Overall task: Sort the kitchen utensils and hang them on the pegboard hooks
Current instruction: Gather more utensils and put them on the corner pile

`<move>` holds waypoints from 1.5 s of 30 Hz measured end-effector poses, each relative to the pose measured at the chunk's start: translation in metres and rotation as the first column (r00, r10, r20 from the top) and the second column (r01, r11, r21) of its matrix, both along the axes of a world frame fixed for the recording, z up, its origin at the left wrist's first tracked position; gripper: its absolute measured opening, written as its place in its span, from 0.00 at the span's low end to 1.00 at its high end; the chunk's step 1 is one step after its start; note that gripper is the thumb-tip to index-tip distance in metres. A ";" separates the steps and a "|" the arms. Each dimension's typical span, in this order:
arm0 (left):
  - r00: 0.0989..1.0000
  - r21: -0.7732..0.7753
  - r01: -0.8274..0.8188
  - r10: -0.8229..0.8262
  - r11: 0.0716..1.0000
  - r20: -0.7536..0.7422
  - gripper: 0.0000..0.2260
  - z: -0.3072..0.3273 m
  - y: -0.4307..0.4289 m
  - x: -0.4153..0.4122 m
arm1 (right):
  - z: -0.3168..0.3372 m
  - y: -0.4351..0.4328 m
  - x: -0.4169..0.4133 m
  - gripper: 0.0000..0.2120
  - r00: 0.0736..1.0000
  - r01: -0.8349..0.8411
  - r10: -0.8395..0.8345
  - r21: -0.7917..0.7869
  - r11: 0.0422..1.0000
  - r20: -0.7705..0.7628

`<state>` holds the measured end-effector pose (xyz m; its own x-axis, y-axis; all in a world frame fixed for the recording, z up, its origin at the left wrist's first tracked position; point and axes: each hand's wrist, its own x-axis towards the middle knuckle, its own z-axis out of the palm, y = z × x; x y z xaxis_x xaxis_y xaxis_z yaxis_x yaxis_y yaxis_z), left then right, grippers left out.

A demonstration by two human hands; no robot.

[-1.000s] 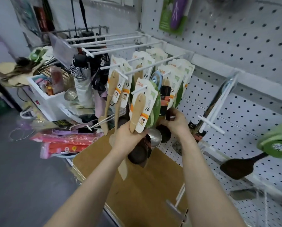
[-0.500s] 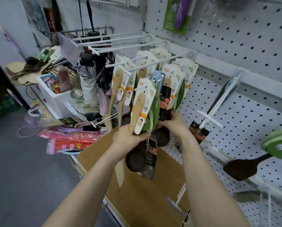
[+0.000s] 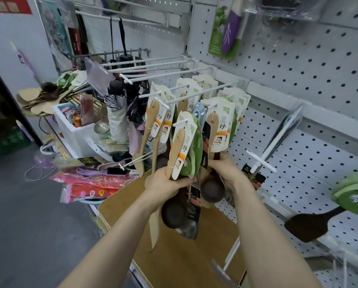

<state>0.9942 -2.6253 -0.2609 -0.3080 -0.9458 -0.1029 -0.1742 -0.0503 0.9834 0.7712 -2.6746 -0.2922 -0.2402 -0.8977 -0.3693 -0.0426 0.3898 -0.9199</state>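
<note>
Left hand (image 3: 165,183) grips a bunch — carded wooden spatula (image 3: 177,146), its card up at a white hook (image 3: 180,122), plus a dark ladle (image 3: 173,213) hanging over the tabletop (image 3: 184,260). Right hand (image 3: 226,169), at its 3 o'clock, grasps a second dark ladle (image 3: 212,190) by the handle, beneath the loaded pegboard (image 3: 298,80).

Single head cam, wide-angle, straight lines bow at the edges. It looks forward and down, turned a bit right toward the pegboard (image 3: 319,80), which runs along the right side and recedes to upper centre. Left hand (image 3: 165,183) and right hand (image 3: 226,169) reach in from the bottom edge and sit mid-frame, close to the lens. Bench (image 3: 184,267) directly below, floor (image 3: 28,225) lower left.
</note>
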 end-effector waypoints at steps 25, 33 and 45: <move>0.983 0.015 0.132 -0.129 0.991 -0.127 0.19 0.005 0.004 0.002 | 0.030 0.038 0.025 0.18 0.963 -0.253 0.259 -0.086 0.964 0.072; 0.980 0.025 0.127 -0.122 0.992 -0.156 0.12 0.011 0.017 0.005 | 0.029 0.051 0.038 0.17 0.976 -0.207 0.185 -0.223 0.953 -0.114; 0.980 -0.041 0.129 -0.133 0.991 -0.147 0.19 0.014 0.043 0.048 | 0.035 0.072 0.074 0.16 0.896 -0.407 0.349 -0.192 0.893 -0.273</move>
